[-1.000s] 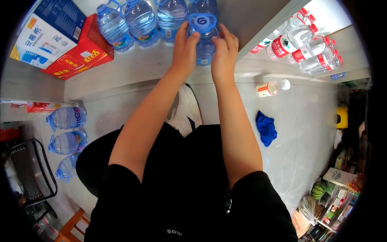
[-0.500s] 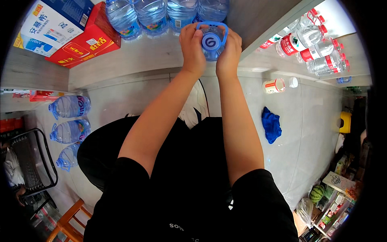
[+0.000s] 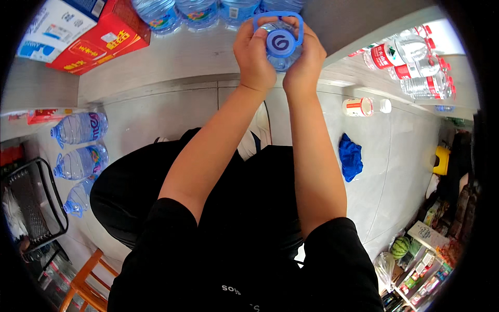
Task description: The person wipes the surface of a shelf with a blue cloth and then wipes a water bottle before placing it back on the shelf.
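A large clear water bottle with a blue cap and a blue carry handle (image 3: 281, 43) is clasped between my two hands at the shelf. My left hand (image 3: 254, 61) presses on its left side, fingers curving round behind. On the other side, my right hand (image 3: 306, 62) wraps it the same way. The bottle's lower part is hidden below its cap and shoulders. Just behind stands a row of similar blue-tinted water bottles (image 3: 198, 14) on the grey shelf board (image 3: 171, 65).
Red and white cartons (image 3: 96, 44) sit on the shelf at left. Three large bottles (image 3: 83, 161) stand on the floor to my left. Red-capped bottles (image 3: 416, 62) fill the right compartment. A blue cloth (image 3: 350, 157) and a labelled jar (image 3: 357, 107) lie on the floor; a wooden chair (image 3: 88, 281) is lower left.
My view has shifted slightly. Both hands, still around the bottle, now appear a little farther right, and the bottle's handle has turned somewhat.
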A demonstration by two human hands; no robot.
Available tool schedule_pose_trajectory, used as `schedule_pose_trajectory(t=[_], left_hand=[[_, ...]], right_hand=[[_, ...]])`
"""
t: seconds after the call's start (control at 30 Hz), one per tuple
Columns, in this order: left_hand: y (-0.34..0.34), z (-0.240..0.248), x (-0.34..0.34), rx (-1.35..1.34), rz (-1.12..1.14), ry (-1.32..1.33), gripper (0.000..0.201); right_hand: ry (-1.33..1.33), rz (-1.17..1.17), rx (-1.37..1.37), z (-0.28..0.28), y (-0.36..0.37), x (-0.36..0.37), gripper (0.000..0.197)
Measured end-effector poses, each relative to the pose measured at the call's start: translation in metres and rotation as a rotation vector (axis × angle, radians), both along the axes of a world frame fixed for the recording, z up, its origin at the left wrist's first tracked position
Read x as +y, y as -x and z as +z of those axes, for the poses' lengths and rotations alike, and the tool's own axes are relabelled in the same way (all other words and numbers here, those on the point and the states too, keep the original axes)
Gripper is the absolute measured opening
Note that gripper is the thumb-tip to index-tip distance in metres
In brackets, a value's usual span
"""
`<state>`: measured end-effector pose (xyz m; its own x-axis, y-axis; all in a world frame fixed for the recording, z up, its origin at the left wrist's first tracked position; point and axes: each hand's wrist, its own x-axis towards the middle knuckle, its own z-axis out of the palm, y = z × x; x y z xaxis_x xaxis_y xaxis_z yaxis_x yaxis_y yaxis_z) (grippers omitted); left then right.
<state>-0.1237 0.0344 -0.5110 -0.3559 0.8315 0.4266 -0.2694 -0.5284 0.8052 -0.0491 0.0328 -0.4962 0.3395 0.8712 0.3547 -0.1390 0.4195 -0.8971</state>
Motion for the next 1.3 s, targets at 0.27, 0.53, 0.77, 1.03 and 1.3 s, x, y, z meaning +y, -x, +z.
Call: schedule_pose_trajectory(t=[0.27, 0.53, 0.77, 1.03, 1.3], left_hand=[[0.062, 0.041, -0.045, 0.081, 0.143, 0.023, 0.023], [0.173, 0.09, -0.132, -0.061, 0.303, 0.055, 0.021], [0.279, 0.136, -0.231, 0.081, 0.63, 0.031, 0.023], [0.368, 0.146, -0.327, -0.005, 0.796, 0.082, 0.028], [0.403, 0.106, -0.417, -0.192, 0.863, 0.251, 0.029]], right_hand=[[-0.036, 0.23, 0.097, 0.035, 0.052, -0.026, 0.032], [-0.174, 0.382, -0.139, 0.081, 0.174, -0.099, 0.031], [0.055, 0.759, -0.004, 0.126, 0.287, -0.182, 0.049], [0.095, 1.156, 0.158, 0.128, 0.381, -0.266, 0.041], [0.237, 1.336, -0.016, 0.076, 0.419, -0.336, 0.038]])
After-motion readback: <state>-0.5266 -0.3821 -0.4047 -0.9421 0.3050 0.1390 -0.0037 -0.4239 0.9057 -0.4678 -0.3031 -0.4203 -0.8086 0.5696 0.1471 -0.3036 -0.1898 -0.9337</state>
